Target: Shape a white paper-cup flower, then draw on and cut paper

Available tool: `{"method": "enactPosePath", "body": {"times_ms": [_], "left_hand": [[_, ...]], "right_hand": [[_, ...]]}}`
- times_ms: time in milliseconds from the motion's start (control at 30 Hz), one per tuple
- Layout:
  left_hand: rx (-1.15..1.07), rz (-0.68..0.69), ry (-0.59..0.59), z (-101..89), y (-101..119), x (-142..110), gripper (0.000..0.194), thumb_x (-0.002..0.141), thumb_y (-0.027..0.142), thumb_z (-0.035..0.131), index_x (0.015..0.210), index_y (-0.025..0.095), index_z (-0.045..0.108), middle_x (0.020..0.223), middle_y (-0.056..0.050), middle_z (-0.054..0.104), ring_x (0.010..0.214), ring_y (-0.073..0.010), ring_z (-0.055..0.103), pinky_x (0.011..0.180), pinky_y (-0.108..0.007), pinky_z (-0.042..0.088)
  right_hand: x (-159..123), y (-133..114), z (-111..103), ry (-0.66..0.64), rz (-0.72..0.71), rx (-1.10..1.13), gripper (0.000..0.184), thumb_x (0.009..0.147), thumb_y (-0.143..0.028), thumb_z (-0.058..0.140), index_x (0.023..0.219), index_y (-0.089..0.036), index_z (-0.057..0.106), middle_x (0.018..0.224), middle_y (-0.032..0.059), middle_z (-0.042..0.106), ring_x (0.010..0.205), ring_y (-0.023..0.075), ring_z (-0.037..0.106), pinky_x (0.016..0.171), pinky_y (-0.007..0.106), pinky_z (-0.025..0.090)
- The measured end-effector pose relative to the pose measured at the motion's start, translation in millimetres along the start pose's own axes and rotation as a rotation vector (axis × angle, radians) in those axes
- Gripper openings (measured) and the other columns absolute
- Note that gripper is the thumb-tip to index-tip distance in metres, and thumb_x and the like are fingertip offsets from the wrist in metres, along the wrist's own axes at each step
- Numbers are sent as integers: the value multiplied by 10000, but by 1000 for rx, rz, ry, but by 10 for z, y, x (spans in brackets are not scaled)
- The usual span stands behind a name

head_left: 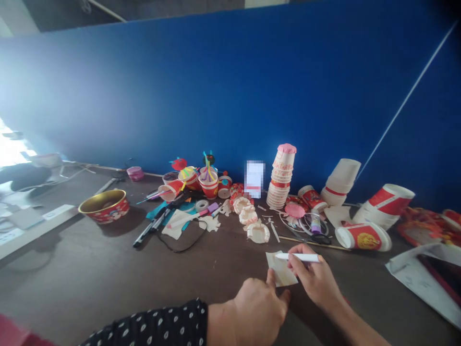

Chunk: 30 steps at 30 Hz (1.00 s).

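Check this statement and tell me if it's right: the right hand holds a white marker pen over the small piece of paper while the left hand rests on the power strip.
Not quite: the left hand has its index finger on the small piece of paper, not on the power strip, as the head view shows. The rest stands.

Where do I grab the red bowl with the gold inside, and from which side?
Probably take the bowl by its near rim with the left hand, coming down from the near side and pinching the wall inside and out. It stands upright, wide mouth up, so the lip is exposed. The power strip lies on its left, a black-and-silver tool on its right.
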State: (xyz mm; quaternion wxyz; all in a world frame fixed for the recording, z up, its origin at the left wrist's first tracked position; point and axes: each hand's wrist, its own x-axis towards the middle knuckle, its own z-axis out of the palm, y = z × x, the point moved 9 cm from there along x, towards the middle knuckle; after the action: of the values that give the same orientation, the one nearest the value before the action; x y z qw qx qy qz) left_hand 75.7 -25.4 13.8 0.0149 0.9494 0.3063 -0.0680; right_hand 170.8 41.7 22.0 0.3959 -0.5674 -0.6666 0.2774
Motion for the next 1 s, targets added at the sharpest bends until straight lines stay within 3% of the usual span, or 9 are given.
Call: {"method": "enactPosePath", "body": {"times_ms": [467, 633, 800, 1000], "left_hand": [[-15, -19, 48, 10, -68, 45, 345, 784, 260, 365, 1099, 155, 458, 1148, -257, 461, 725, -260, 619, 484, -306, 459], [1, -7, 71, -60, -75, 36, 296, 774, 220, 381, 1052, 163, 463, 1048, -202, 541, 786, -253, 613, 503, -287, 474], [-11, -21, 76, -90, -71, 29, 271, 782, 210, 366, 1027, 168, 474, 1058, -204, 541, 707, -234, 623, 485, -290, 475], [-19, -17, 79, -68, -66, 39, 283, 788, 216, 357, 1052, 172, 449, 1053, -209, 555, 845, -277, 604, 519, -320, 492]], "right_hand": [[45, 120, 30, -17, 34, 76, 229, 770, -409, 442, 711, -197, 506, 547, -15, 563, 498, 139, 510, 470, 229, 381], [45, 140, 26, -17, 49, 94, 233, 765, -410, 446, 701, -194, 505, 534, -19, 550, 491, 134, 500, 463, 224, 370], [28, 147, 22, -12, 68, 144, 242, 755, -428, 457, 700, -196, 497, 522, -23, 541, 484, 132, 490, 464, 225, 375], [31, 136, 12, -4, 84, 181, 235, 746, -421, 470, 688, -195, 499, 521, -19, 544, 483, 126, 482, 461, 221, 376]]}}
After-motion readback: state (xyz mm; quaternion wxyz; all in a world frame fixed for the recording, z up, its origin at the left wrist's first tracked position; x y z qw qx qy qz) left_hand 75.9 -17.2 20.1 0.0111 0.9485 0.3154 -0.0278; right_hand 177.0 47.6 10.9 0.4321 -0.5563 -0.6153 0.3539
